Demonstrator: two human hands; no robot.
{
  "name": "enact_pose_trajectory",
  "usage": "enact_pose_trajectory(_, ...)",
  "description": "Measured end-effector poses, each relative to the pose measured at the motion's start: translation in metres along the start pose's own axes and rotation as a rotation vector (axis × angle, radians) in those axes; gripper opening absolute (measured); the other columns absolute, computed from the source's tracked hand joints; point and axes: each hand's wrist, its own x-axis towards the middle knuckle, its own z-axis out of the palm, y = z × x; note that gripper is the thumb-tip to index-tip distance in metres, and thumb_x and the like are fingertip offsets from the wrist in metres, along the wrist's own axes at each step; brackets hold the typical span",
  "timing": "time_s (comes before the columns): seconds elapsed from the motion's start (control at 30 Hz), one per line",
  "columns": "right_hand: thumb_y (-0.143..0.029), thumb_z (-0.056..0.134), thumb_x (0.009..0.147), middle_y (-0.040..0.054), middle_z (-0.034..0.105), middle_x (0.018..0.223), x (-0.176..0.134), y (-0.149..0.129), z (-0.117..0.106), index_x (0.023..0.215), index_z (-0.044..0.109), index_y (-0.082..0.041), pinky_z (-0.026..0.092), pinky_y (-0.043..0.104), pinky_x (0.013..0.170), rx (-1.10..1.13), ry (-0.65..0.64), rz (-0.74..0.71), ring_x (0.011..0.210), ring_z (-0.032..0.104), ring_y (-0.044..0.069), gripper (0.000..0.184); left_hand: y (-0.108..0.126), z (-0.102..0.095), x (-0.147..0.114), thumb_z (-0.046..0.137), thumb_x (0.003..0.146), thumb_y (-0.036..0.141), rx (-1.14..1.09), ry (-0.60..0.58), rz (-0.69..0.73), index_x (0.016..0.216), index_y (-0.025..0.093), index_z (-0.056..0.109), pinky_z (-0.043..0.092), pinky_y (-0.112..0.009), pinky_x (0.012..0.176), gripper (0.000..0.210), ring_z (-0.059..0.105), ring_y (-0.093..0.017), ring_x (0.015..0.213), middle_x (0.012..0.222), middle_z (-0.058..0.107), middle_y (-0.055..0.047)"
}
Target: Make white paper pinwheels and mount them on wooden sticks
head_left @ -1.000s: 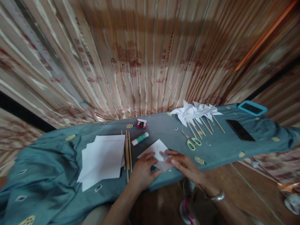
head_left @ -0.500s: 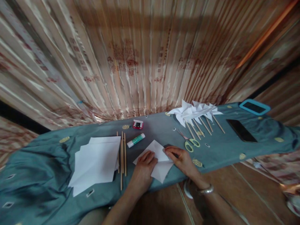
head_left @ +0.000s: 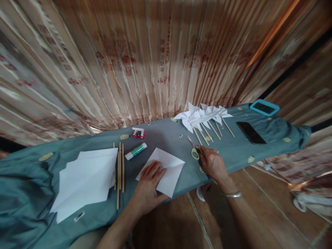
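A square sheet of white paper (head_left: 174, 166) with crossing crease lines lies on the cloth in front of me. My left hand (head_left: 147, 185) rests on its left part, fingers stretched over the sheet and thumb apart. To the right, my right hand (head_left: 213, 163) has its fingers closed on the handles of the scissors (head_left: 195, 153). One green-yellow loop shows; the hand covers most of the other. The blades point away towards several white paper pinwheels (head_left: 196, 117) on wooden sticks.
Left of the sheet lie several wooden sticks (head_left: 120, 169) and a stack of white paper (head_left: 85, 176). Behind are a glue stick (head_left: 136, 151) and a small red box (head_left: 138, 133) of dark pieces. A phone (head_left: 250, 132) and a blue-framed device (head_left: 264, 107) lie right.
My right hand has left the paper and moved right to the scissors. The paper now lies unfolded flatter under my left hand. The view has shifted to the right.
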Motion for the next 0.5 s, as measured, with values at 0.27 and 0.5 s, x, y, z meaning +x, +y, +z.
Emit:
enact_pose_trajectory(0.27, -0.038, 0.051, 0.091, 0.0152, 0.072, 0.09, 0.002, -0.022, -0.01, 0.116, 0.061, -0.011, 0.047, 0.031, 0.068, -0.127, -0.097, 0.051, 0.082, 0.068, 0.027, 0.037, 0.001, 0.008, -0.004, 0.08, 0.058, 0.03, 0.027, 0.005, 0.039, 0.134, 0.018, 0.052, 0.025, -0.059, 0.112, 0.082, 0.027, -0.039, 0.141, 0.151, 0.035, -0.019)
enact_pose_trajectory(0.5, -0.032, 0.057, 0.085, 0.0104, 0.074, 0.078, -0.003, -0.022, -0.023, 0.104, 0.065, -0.016, 0.04, 0.028, 0.059, -0.202, -0.24, 0.075, 0.072, 0.069, 0.024, 0.026, 0.001, 0.017, -0.008, 0.074, 0.058, 0.066, -0.008, 0.074, 0.122, 0.143, 0.018, 0.039, 0.019, -0.065, 0.112, 0.103, 0.019, -0.041, 0.143, 0.153, 0.03, -0.021)
